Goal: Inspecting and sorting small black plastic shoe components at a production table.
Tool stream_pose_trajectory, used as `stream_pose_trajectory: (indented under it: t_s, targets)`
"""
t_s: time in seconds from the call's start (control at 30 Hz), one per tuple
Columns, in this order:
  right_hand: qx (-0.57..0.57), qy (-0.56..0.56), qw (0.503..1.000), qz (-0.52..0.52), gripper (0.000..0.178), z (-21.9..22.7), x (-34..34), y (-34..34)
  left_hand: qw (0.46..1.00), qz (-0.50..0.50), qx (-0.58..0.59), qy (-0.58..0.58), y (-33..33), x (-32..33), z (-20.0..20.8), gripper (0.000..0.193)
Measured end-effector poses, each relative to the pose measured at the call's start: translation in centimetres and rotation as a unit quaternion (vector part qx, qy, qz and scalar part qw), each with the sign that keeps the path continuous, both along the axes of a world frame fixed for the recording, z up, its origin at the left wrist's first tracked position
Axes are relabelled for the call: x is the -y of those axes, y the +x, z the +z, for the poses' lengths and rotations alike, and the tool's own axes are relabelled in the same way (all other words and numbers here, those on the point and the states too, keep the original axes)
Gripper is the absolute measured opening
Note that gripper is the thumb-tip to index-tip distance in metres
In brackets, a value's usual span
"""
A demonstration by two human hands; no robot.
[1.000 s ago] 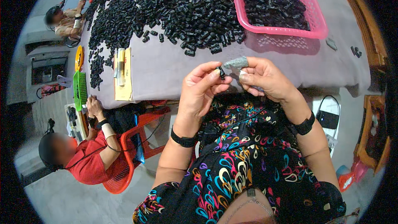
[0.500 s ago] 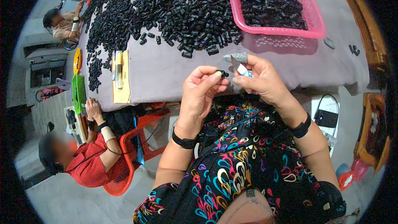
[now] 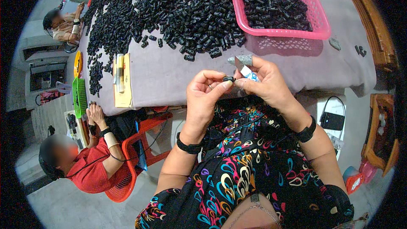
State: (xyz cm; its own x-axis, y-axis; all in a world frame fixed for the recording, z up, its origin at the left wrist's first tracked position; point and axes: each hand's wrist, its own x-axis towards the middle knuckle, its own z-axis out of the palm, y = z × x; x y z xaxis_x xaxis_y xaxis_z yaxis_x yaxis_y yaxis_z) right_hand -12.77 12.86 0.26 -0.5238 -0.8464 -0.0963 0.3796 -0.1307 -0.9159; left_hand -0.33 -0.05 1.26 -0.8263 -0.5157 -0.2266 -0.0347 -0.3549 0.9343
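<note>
The left hand (image 3: 207,93) has its thumb and fingers closed on one small black part (image 3: 228,79), at the near edge of the table (image 3: 169,80). The right hand (image 3: 266,82) grips a small knife (image 3: 246,71) with white and blue wrapping, beside the grey cover (image 3: 245,60) on its index finger. Whether the right thumb touches the part, I cannot tell. A big heap (image 3: 190,12) of such parts lies farther in; a pink basket (image 3: 292,32) with more stands toward the right edge.
</note>
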Motion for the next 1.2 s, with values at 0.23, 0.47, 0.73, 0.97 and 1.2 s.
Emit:
stream_pose_trajectory:
  t_s: [0.23,0.47,0.73,0.97,1.2]
  targets:
    - [0.013,0.019,0.999,0.039,0.015,0.4,-0.1,-0.4,0.998,-0.005,-0.039,-0.048,0.0,-0.2,-0.3,0.021]
    - [0.046,0.032,0.998,0.042,0.017,0.5,-0.2,-0.5,0.991,-0.032,-0.081,-0.101,-0.1,-0.2,-0.6,0.019]
    - [0.004,0.012,0.999,0.045,0.025,0.3,-0.3,-0.3,0.997,-0.033,-0.029,0.062,0.3,-0.3,0.0,0.013]
    - [-0.044,-0.004,0.998,0.054,0.033,-0.1,-0.2,-0.4,0.990,-0.091,0.025,0.105,0.3,0.3,0.2,0.020]
    - [-0.217,0.062,0.974,-0.027,0.029,0.1,-0.3,-1.1,0.990,-0.088,0.028,0.108,0.5,0.4,0.1,0.022]
